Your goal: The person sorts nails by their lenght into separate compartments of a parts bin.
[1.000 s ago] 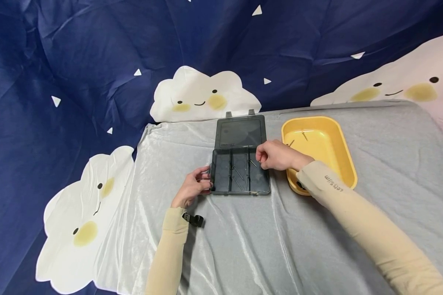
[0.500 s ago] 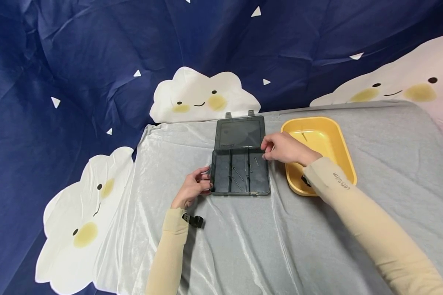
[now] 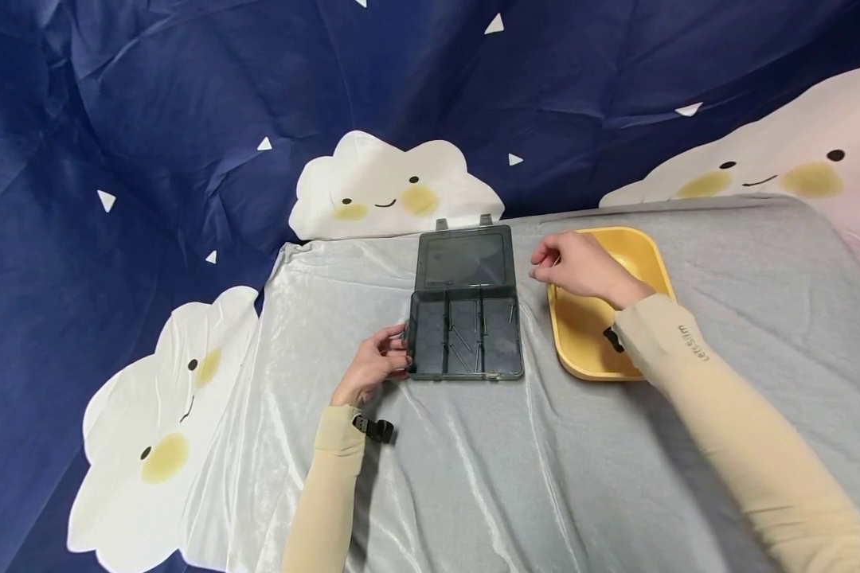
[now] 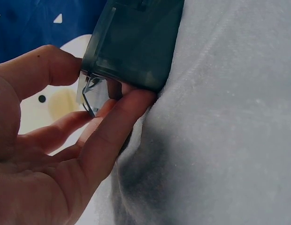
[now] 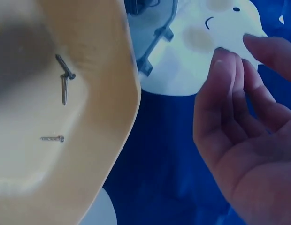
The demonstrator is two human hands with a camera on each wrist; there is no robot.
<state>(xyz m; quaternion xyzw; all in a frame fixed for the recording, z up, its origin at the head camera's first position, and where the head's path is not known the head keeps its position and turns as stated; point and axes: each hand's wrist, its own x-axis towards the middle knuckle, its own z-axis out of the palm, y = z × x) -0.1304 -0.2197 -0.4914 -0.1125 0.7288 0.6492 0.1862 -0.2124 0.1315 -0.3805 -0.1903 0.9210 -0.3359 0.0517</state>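
A dark translucent compartment box (image 3: 426, 342) lies with its lid (image 3: 466, 259) folded back. Several screws (image 3: 462, 339) lie in its middle compartment, and a single screw (image 3: 512, 313) sits in the right one. My left hand (image 3: 373, 363) holds the box's left side, thumb at the upper rim and a finger low on the wall in the left wrist view. Over the left rim of the yellow tray (image 3: 572, 369) hovers my right hand (image 3: 580, 263), thumb and fingertips apart with nothing between them. Screws (image 5: 65, 77) and another screw (image 5: 52, 138) lie inside the tray in the right wrist view.
A wrinkled grey cloth (image 3: 473, 477) covers the table. Behind it hangs a dark blue curtain (image 3: 208, 72) printed with white clouds. The tray stands just right of the box, with a narrow strip of cloth between them.
My right hand has let go of a screw in the box's right compartment and moved right and up to the tray. My left hand has stayed at the box.
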